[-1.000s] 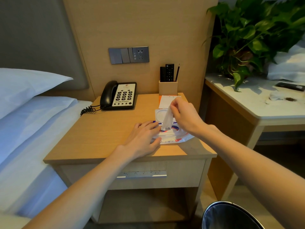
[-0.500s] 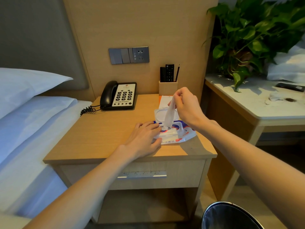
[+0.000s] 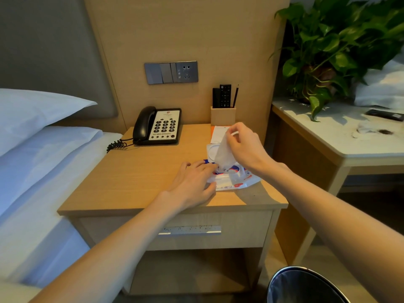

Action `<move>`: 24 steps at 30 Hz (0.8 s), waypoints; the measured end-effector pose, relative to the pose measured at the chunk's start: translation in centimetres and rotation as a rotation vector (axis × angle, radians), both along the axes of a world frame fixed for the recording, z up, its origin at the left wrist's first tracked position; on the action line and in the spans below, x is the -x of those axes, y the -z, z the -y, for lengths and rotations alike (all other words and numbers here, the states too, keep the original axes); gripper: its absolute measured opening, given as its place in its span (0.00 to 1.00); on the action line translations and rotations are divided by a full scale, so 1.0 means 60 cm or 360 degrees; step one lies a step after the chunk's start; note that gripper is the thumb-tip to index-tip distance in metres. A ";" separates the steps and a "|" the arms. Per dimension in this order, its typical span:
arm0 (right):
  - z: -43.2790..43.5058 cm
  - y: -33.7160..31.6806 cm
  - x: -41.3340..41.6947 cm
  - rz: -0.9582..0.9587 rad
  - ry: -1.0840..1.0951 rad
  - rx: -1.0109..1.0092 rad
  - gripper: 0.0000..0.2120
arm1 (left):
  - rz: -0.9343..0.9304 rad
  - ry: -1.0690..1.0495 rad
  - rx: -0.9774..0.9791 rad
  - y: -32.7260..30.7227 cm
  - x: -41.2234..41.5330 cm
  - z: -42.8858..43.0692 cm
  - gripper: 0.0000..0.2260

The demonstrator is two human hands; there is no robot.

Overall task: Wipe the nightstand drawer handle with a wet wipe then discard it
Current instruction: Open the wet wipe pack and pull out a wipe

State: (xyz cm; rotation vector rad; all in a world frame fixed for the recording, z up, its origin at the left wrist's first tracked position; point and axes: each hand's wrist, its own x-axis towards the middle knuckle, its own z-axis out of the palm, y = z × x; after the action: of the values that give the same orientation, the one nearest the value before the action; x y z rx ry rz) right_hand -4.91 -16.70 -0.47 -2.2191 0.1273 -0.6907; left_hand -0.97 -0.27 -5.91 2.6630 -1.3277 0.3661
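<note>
Wipe (image 3: 223, 153) half out of pack (image 3: 235, 179), lower end at pack opening, top pinched in right hand (image 3: 242, 145) above nightstand (image 3: 140, 176). Pack lid (image 3: 211, 150) flipped open. Left hand (image 3: 192, 184) flat, fingers spread, pressing pack's left end. Handle (image 3: 189, 229) on drawer front below, speckled, untouched. Phone (image 3: 157, 126) at rear left, holder (image 3: 223, 115) at rear. Bin (image 3: 303, 285) on floor, lower right.

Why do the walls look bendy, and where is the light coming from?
Head view: the wide lens bows the wall panel edges near the frame's sides; daylight from the right brightens the side table and plant; the right hand casts a shadow on the nightstand; the bin rim glints.
</note>
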 end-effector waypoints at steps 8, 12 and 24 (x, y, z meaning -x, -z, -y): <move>0.025 0.028 0.007 -0.0461 -0.0301 0.0285 0.16 | 0.0011 0.0045 0.0042 0.002 -0.001 0.000 0.16; 0.025 0.037 0.015 -0.0595 -0.0358 0.0590 0.20 | -0.0007 0.0033 0.0017 -0.001 -0.002 0.001 0.16; 0.040 0.017 0.030 -0.0262 -0.0087 0.0683 0.10 | 0.0033 0.0013 -0.0121 -0.001 -0.004 0.004 0.21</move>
State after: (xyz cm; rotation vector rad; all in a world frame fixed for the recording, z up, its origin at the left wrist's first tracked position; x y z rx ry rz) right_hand -6.70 -19.12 -1.48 -2.6801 -0.0017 -0.5411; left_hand -0.73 -0.48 -5.85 2.7216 -1.3850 0.3496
